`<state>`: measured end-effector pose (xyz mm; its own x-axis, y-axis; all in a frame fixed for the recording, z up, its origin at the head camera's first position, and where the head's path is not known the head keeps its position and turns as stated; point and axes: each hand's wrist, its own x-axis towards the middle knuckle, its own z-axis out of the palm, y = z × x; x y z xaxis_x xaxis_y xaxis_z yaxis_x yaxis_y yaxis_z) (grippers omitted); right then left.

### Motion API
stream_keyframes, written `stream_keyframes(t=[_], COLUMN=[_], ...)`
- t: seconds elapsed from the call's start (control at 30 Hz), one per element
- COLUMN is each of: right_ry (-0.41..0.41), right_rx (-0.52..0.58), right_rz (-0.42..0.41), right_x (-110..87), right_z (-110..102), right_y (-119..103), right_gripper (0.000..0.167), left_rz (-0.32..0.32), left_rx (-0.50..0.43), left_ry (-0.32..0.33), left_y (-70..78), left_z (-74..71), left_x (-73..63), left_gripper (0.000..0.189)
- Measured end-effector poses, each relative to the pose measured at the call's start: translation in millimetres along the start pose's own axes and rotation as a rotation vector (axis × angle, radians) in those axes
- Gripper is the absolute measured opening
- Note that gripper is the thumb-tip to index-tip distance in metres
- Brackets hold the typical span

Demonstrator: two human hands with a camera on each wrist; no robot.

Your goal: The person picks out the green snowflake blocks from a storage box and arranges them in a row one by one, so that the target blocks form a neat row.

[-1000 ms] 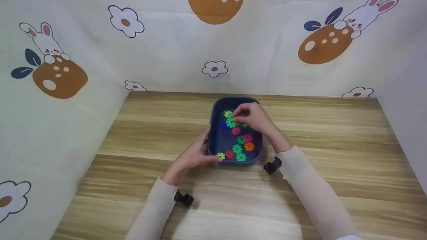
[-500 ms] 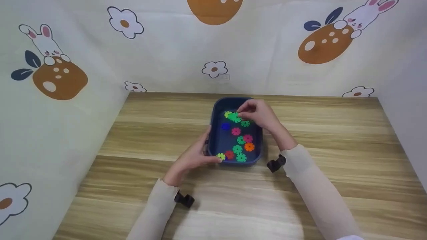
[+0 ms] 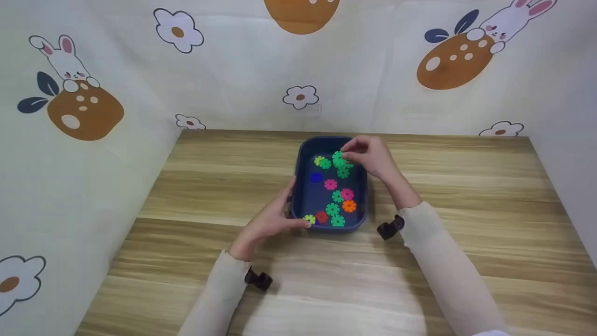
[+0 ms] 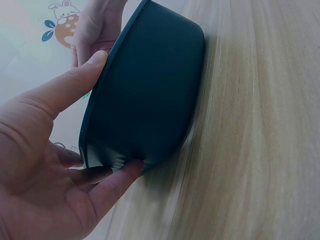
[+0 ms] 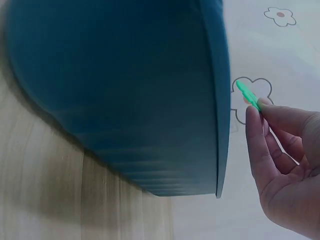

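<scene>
So, the back is filled by a bunny-and-flower backdrop (image 3: 242, 84), with a wood-grain table (image 3: 210, 186) laid out below. A blue tray (image 3: 313, 198) is set toward the table's 12 o'clock edge. Its 7 o'clock corner is gripped by the left hand (image 3: 270, 214), thumb at the rim, fingers against the outer wall. Up around 1 o'clock, a bright green disc (image 3: 337, 157) is pinched between thumb and forefinger of the right hand (image 3: 375, 158). That disc is now held further toward 1 o'clock than half a second ago, away from the yellow disc (image 3: 319, 161) and darker green disc (image 3: 325, 164) at 11. Seemingly, one piece is now sorted out from that cluster. An orange disc (image 3: 349, 206) is left lying at 5 o'clock, a dark blue disc (image 3: 315, 177) at 10.
</scene>
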<state>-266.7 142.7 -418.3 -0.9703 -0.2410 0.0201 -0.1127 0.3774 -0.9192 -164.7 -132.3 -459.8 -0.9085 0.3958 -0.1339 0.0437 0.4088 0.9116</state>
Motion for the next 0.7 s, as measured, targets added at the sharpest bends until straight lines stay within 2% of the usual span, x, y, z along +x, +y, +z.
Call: stream_keyframes(t=[0.47,0.7], right_ry=[0.084,0.106], right_rx=[0.04,0.057], right_rz=[-0.01,0.019], right_x=[3.7,4.7], right_z=[-9,-16], right_y=[13,18], right_gripper=[0.021,0.022], left_rz=[-0.02,-0.028], left_rx=[-0.014,-0.006], left_ry=[0.004,0.013], left_y=[0.9,0.6], left_z=[0.9,1.2], left_x=[1.1,1.5], left_gripper=[0.119,0.119])
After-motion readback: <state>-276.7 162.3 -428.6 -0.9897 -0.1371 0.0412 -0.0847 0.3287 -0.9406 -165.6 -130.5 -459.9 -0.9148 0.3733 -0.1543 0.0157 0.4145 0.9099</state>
